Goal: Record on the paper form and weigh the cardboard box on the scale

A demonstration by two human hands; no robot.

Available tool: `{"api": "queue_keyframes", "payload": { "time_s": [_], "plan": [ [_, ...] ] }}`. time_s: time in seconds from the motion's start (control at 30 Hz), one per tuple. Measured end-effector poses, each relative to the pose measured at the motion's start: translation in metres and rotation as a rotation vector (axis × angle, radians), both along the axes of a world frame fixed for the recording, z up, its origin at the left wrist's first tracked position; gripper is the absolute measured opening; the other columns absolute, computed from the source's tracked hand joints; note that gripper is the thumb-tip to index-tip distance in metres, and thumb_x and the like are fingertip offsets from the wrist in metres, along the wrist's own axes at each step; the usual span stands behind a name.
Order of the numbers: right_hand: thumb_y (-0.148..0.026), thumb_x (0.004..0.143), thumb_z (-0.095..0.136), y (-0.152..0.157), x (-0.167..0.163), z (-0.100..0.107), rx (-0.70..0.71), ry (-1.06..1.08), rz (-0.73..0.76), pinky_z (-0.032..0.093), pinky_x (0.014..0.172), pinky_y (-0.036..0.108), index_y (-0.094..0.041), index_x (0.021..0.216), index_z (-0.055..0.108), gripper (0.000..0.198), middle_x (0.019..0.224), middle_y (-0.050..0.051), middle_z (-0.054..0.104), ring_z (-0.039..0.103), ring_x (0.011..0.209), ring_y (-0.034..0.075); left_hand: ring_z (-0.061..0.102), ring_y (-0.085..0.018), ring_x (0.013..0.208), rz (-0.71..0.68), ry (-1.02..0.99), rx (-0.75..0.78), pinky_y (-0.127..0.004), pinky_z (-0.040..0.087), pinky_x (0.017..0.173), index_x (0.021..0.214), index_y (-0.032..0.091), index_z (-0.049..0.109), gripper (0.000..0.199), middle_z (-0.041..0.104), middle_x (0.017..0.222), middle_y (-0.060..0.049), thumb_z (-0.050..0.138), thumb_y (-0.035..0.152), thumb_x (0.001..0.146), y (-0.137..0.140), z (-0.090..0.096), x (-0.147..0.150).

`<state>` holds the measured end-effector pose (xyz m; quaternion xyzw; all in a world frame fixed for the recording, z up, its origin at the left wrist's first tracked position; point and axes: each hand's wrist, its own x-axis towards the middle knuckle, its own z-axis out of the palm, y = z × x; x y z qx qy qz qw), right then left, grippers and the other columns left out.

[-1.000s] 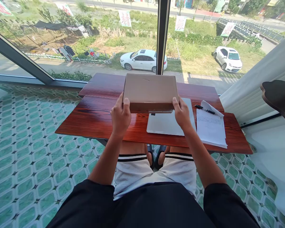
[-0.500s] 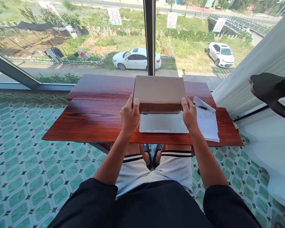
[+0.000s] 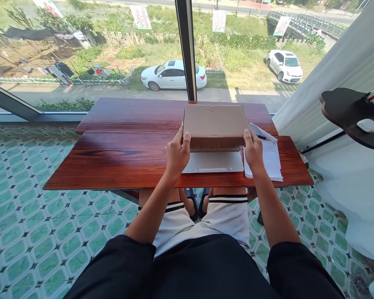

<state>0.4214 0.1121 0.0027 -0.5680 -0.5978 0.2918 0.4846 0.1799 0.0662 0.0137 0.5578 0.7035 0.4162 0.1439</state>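
Note:
A closed brown cardboard box [image 3: 216,122] is held between both my hands over the table. My left hand [image 3: 178,151] grips its left end, thumb on the near corner and fingers around the side. At the right end, my right hand [image 3: 252,149] holds it the same way. Beneath the box lies a flat silver laptop [image 3: 215,162], its back part hidden by the box. Beside my right hand are white paper sheets [image 3: 269,160] with writing, and a black pen [image 3: 262,137] rests on them.
The red-brown wooden table [image 3: 112,160] stands against a large window. A dark shelf [image 3: 345,112] holding a white mouse [image 3: 368,125] juts in at the right, before a white curtain [image 3: 330,174]. My legs are under the table's front edge.
The box and both my hands have shifted slightly right relative to the table and a little lower. The whole view has turned slightly. Both hands keep their hold.

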Motion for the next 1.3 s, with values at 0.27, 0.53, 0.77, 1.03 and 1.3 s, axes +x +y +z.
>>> {"api": "queue_keyframes", "payload": {
  "time_s": [0.27, 0.53, 0.77, 1.03, 1.3],
  "plan": [
    [-0.066, 0.096, 0.037, 0.001, 0.004, -0.004, -0.017, -0.064, -0.050, 0.043, 0.084, 0.035, -0.021, 0.101, 0.072, 0.057, 0.092, 0.006, 0.069, 0.055, 0.083, 0.020, 0.068, -0.027, 0.110, -0.015, -0.006, -0.010, -0.035, 0.045, 0.095, 0.147, 0.019, 0.053, 0.071, 0.075, 0.112, -0.014, 0.024, 0.064, 0.099, -0.001, -0.004, 0.004],
    [-0.067, 0.096, 0.035, 0.000, 0.003, -0.006, -0.029, -0.101, -0.064, 0.043, 0.089, 0.036, -0.023, 0.111, 0.071, 0.059, 0.102, 0.007, 0.071, 0.058, 0.090, 0.021, 0.066, -0.030, 0.115, -0.014, -0.019, -0.017, -0.040, 0.046, 0.098, 0.144, 0.021, 0.056, 0.076, 0.075, 0.112, -0.014, 0.021, 0.070, 0.097, -0.001, -0.007, 0.005],
    [-0.067, 0.096, 0.036, -0.001, 0.002, -0.009, -0.011, -0.112, -0.070, 0.044, 0.091, 0.036, -0.022, 0.113, 0.072, 0.060, 0.105, 0.009, 0.072, 0.060, 0.095, 0.023, 0.067, -0.029, 0.115, -0.014, -0.038, -0.008, -0.038, 0.046, 0.098, 0.143, 0.021, 0.058, 0.076, 0.076, 0.108, -0.013, 0.023, 0.070, 0.097, -0.002, -0.009, 0.004],
    [-0.070, 0.095, 0.035, -0.005, 0.001, -0.007, -0.019, -0.124, -0.072, 0.045, 0.087, 0.035, -0.021, 0.109, 0.071, 0.062, 0.095, 0.008, 0.070, 0.058, 0.086, 0.021, 0.070, -0.023, 0.100, -0.033, -0.048, -0.023, -0.032, 0.046, 0.091, 0.146, 0.021, 0.054, 0.071, 0.077, 0.109, -0.012, 0.028, 0.066, 0.098, -0.004, -0.010, 0.002],
    [-0.069, 0.096, 0.035, 0.002, 0.011, -0.019, 0.015, -0.010, 0.035, 0.034, 0.123, 0.044, -0.021, 0.138, 0.057, 0.066, 0.147, 0.011, 0.054, 0.048, 0.139, 0.023, 0.065, -0.022, 0.121, -0.117, -0.112, 0.009, -0.034, 0.049, 0.103, 0.149, 0.023, 0.050, 0.064, 0.061, 0.145, -0.010, 0.024, 0.057, 0.101, -0.007, -0.022, -0.012]
  ]
}}
